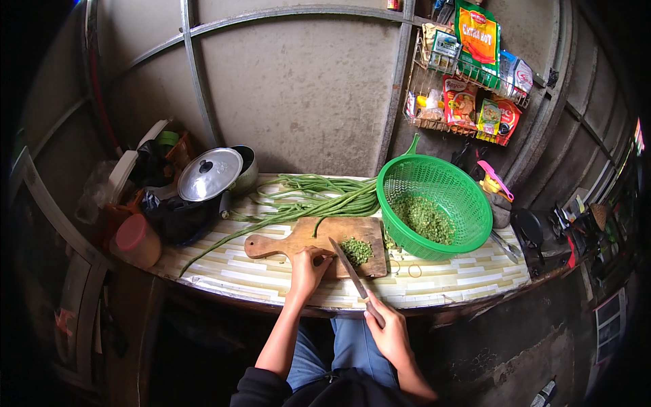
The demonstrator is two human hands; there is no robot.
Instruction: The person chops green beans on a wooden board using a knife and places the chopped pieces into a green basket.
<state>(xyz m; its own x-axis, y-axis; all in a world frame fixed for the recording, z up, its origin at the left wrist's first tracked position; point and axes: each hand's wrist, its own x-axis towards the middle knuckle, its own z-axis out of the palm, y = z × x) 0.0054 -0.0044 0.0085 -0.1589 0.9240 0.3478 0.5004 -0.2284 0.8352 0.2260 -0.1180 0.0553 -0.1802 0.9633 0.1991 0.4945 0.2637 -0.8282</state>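
Note:
A wooden cutting board [300, 234] with a handle lies before me, bearing a small heap of chopped green beans [357, 251]. My right hand [387, 325] grips the wooden handle of a kitchen knife [351, 269], its blade slanting over the board beside the heap. On the board's near edge, my left hand [309, 267] has its fingertips pinched together close to the blade; what they hold is too small to tell. Long green beans [325, 201] lie in a pile behind the board. To the right, a green plastic colander [435, 203] holds more chopped beans.
A pot [248, 170] with a tilted metal lid [210, 174] stands at the left, near a pink-lidded container [136, 236]. Wire racks [463, 76] of food packets hang on the wall. Rubber bands [414, 270] lie right of the board, and metal tongs [504, 244] beyond the colander.

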